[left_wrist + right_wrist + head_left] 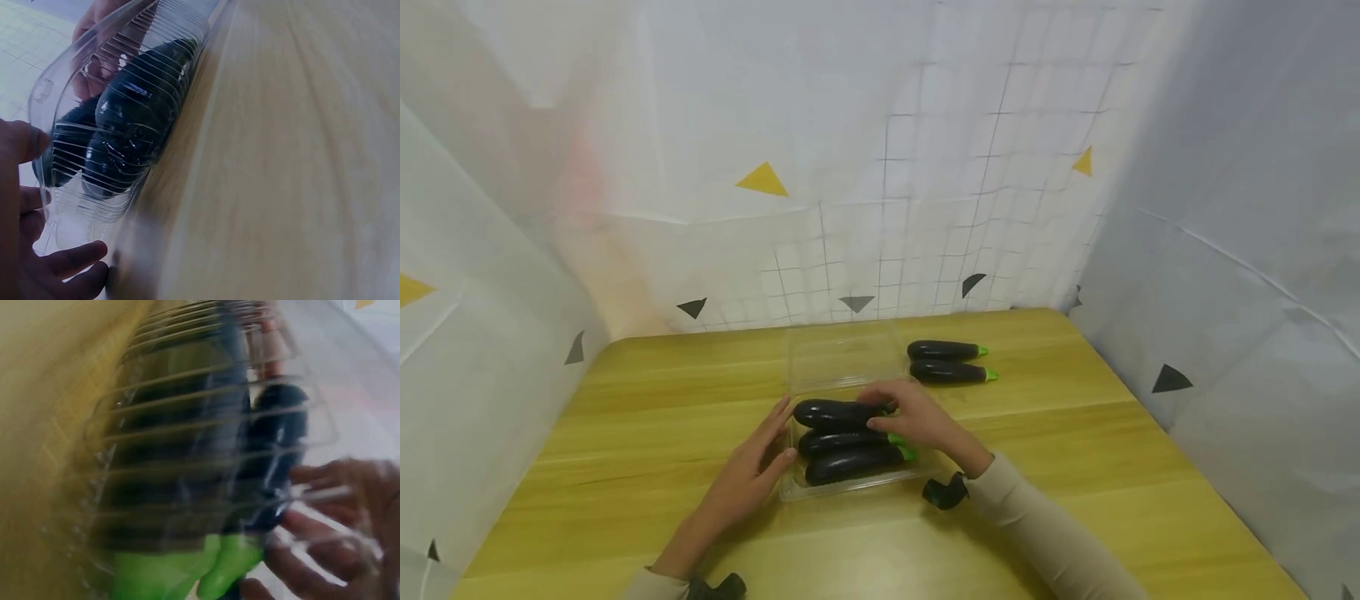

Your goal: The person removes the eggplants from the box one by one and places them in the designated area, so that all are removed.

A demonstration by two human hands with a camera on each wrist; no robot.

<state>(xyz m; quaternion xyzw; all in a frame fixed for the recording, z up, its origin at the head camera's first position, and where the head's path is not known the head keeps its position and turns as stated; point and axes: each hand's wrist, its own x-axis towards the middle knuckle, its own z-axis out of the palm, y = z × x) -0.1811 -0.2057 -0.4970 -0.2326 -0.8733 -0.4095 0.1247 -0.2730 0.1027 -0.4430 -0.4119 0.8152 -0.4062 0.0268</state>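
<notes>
Several dark purple eggplants are around a clear plastic clamshell container (850, 481). Two lie side by side in its tray, the front eggplant (853, 463) and the middle eggplant (838, 442). Behind them my right hand (913, 414) grips the third eggplant (827, 413) near its stem end, thumb in front and fingers at the back. Whether this one rests on the tray floor is hidden. At the container's left side, my left hand (748, 475) touches the rim with thumb and fingers spread. Its fingertips (94, 250) show beside the ribbed wall in the left wrist view.
Two more eggplants, the rear one (943, 350) and the nearer one (951, 372), lie on the wooden table (1037, 450) behind and right of the container. The container's open lid (846, 354) lies toward the back. White sheeting (715, 250) encloses the table's back and sides.
</notes>
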